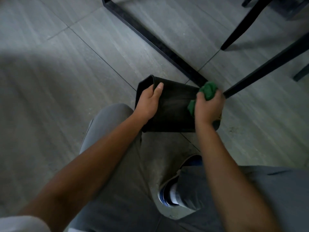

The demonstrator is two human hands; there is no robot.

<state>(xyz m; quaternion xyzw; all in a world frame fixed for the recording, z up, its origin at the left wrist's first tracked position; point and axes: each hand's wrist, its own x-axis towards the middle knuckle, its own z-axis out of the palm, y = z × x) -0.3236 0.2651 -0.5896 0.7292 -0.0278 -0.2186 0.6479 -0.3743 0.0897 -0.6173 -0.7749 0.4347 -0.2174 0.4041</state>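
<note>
So the small black plastic waste bin (pixel 175 104) was tipped over on its side, held just above the person's knee, low over the grey tiled floor (pixel 83 64). Its long axis ran pretty much left to right: lipped open rim on the left, closed base end on the right. Couldn't see inside at all, since the mouth faced left and away from the camera, so no idea if anything was in it.

The left hand (pixel 148 104) had the rim end, thumb lying flat on the outer wall and the fingers curled over the lip into the opening, a proper grip. The right hand (pixel 209 108) was clenched round a bunched-up green cloth (pixel 209 89), pressing it against the bin's wall right at the base end. So cloth at the far right, and the whole side wall stretching away from it to the left, toward the holding hand. My guess is the wipe would go along that axis, right to left, with the left hand just steadying or turning the bin.

Further out: grey trousers (pixel 117 164) and a dark shoe with a white sock (pixel 167 196) below, a black metal frame bar (pixel 150 37) lying across the floor just behind the bin, and thin black chair legs (pixel 267 64) off to the right, one ending just beside the cloth.
</note>
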